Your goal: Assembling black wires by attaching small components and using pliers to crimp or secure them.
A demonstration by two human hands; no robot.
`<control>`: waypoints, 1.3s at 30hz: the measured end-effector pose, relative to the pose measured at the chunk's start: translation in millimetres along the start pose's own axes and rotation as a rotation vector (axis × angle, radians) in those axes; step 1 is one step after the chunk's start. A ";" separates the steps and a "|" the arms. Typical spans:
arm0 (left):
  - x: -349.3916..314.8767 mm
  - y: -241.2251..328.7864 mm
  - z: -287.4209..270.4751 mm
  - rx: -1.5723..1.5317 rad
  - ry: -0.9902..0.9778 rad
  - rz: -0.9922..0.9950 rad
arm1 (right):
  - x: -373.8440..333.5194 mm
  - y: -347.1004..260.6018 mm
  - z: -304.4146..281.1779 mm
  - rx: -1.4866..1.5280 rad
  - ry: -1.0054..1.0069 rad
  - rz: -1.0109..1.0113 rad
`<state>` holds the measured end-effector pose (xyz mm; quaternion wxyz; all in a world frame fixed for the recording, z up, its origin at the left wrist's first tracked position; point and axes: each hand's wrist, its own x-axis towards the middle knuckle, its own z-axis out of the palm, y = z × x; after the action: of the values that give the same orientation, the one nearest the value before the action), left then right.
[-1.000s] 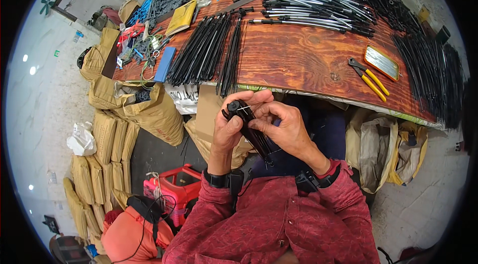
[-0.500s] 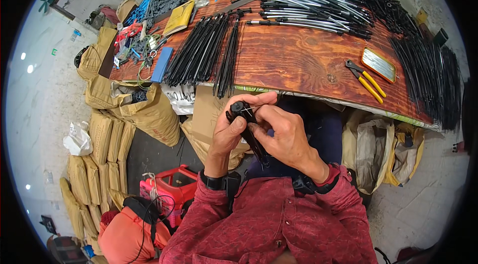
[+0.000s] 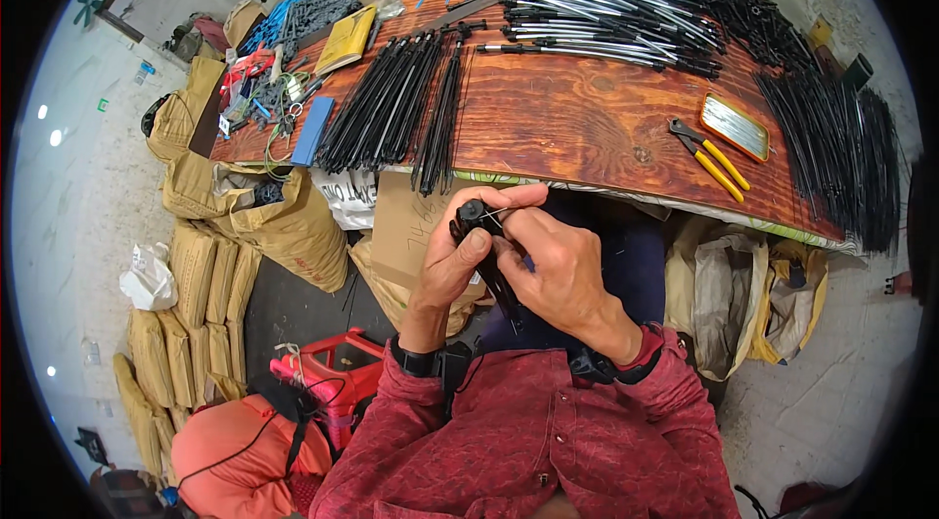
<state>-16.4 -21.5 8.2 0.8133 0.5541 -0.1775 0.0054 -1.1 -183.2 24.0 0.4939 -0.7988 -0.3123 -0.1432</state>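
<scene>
Both hands, left hand [image 3: 452, 260] and right hand [image 3: 558, 270], close tightly on a black rod bundle [image 3: 489, 255] below the wooden table [image 3: 587, 118]; yellow-handled pliers [image 3: 706, 159] and black rods [image 3: 386, 108] lie nearby.

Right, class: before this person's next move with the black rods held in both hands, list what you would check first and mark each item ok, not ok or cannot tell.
1. Left hand grips the black rod bundle near its top: ok.
2. Right hand has its fingertips on the thin pale wire at the bundle's head: ok.
3. Wire wound tight around the bundle: cannot tell, too small.
4. Yellow-handled pliers within sight on the wooden table: ok.
5. Lower end of the bundle free of the lap: cannot tell, hidden behind the right hand.
</scene>
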 end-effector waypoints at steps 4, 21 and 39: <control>-0.9 -0.6 0.9 0.025 -0.018 -0.010 | -3.4 -4.8 -3.0 -0.110 -0.009 -0.059; 18.1 -21.4 8.3 -0.032 -0.003 0.014 | -3.9 12.4 -18.5 -0.159 -0.028 -0.012; 22.3 -32.5 3.3 -0.061 0.066 0.036 | -18.3 15.4 -11.4 -0.170 -0.026 0.015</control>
<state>10.2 -41.2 -13.4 0.8349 0.5254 -0.1605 0.0329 -4.3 -204.6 8.7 0.4212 -0.8419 -0.2996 -0.1550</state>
